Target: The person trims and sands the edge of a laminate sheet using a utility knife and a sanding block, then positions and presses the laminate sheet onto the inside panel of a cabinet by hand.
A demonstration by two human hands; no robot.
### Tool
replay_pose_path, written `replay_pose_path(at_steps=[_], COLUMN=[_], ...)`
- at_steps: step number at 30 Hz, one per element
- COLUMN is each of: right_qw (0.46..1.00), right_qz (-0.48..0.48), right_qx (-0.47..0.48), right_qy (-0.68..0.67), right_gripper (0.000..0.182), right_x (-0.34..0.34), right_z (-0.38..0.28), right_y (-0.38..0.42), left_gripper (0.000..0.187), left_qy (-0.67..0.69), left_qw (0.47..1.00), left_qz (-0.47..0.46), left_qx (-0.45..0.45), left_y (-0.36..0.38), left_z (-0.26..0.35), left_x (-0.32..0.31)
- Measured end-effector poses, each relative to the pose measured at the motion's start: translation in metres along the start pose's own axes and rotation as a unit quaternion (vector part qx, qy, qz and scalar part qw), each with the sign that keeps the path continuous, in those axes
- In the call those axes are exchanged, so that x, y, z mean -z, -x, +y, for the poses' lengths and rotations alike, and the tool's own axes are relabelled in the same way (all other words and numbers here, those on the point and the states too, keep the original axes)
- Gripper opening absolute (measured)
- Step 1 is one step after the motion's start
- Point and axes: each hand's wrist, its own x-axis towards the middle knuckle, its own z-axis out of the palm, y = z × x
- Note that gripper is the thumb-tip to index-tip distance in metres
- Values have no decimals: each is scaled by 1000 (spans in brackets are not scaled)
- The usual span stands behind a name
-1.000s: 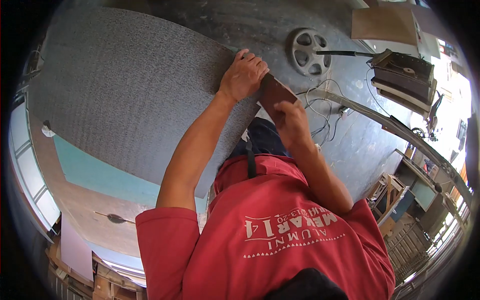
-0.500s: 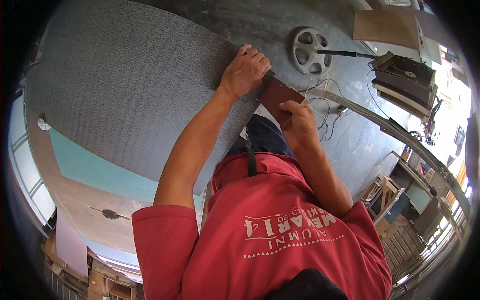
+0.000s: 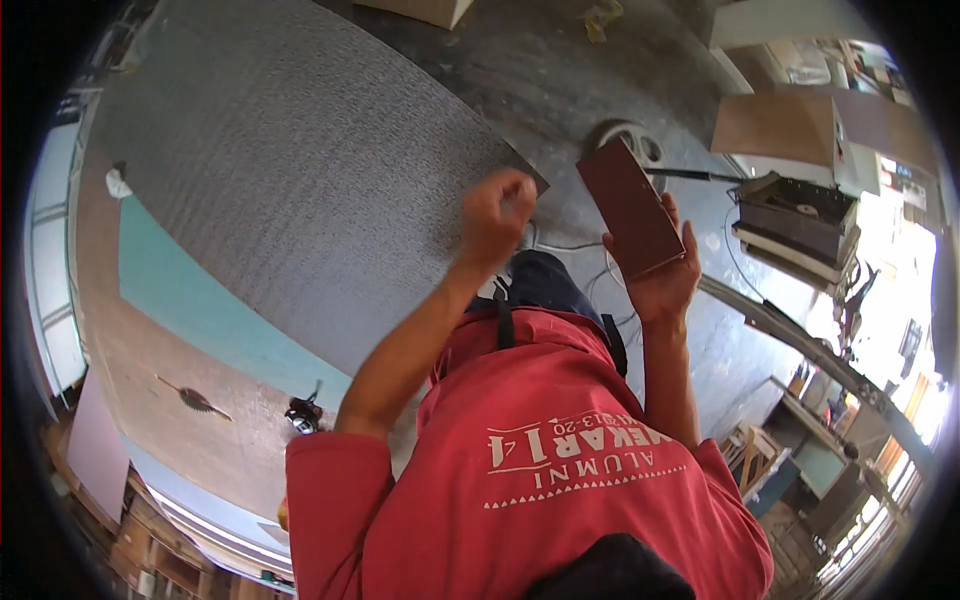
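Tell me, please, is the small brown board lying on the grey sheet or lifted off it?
Lifted off. The right hand grips the brown board from below, with floor showing between it and the grey sheet.

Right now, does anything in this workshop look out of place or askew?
A bare toothed circular saw blade lies loose on the brown board, far from the right hand gripping a dark brown rectangular panel.

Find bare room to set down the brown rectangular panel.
The large grey textured sheet lies bare from its teal-bordered side to the corner by the right hand. Crowded: the floor by the left hand, with white cables, a grey spoked wheel and a dark machine.
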Motion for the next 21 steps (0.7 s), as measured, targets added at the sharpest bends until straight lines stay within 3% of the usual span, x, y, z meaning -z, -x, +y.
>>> replay_pose_path(at_steps=[3, 4, 6, 7, 8, 9, 10, 12, 15, 17, 19, 20, 21], right_qw=[989, 989, 920, 859, 774, 591, 592, 509, 443, 380, 400, 419, 404], right_qz=[-62, -74, -147, -185, -220, -285, -297, -335, -410, -462, -440, -408, -437], right_qx=[15, 5, -117, -36, 49, 212, 205, 263, 303, 323, 329, 341, 332], right_qy=[130, 130, 345, 477, 592, 724, 721, 748, 737, 733, 733, 736, 732], right_gripper=[70, 70, 80, 82, 83, 80, 80, 80, 80, 79, 79, 79, 79], right_x=[-13, -6, 24, 42, 54, 52, 59, 77, 105, 113, 114, 113, 110], right_z=[-7, -9, -6, 3, 12, 15, 18, 29, 45, 44, 43, 42, 41], right_y=[-19, -28, -50, -57, -61, -67, -71, -81, -95, -107, -120, -121, -116], left_gripper=[28, 28, 32, 32, 32, 33, 33, 29, 27, 25, 24, 24, 22], left_qy=[171, 168, 345, 348, 455, 545, 545, 650, 624, 619, 608, 608, 575], left_qw=[926, 930, 830, 832, 802, 747, 745, 698, 662, 672, 703, 699, 710], left_qz=[-215, -200, -66, -51, 79, 206, 220, 279, 397, 397, 367, 376, 401], left_qx=[260, 258, 432, 428, 380, 320, 316, 112, 119, 88, 41, 38, 66], left_y=[65, 85, 114, 117, 121, 126, 129, 122, 103, 105, 110, 112, 107], left_z=[-8, -13, -25, -27, -28, -32, -44, -74, -68, -88, -95, -88, -81], left_x=[-7, -13, -30, -39, -50, -61, -71, -85, -100, -102, -101, -102, -102])
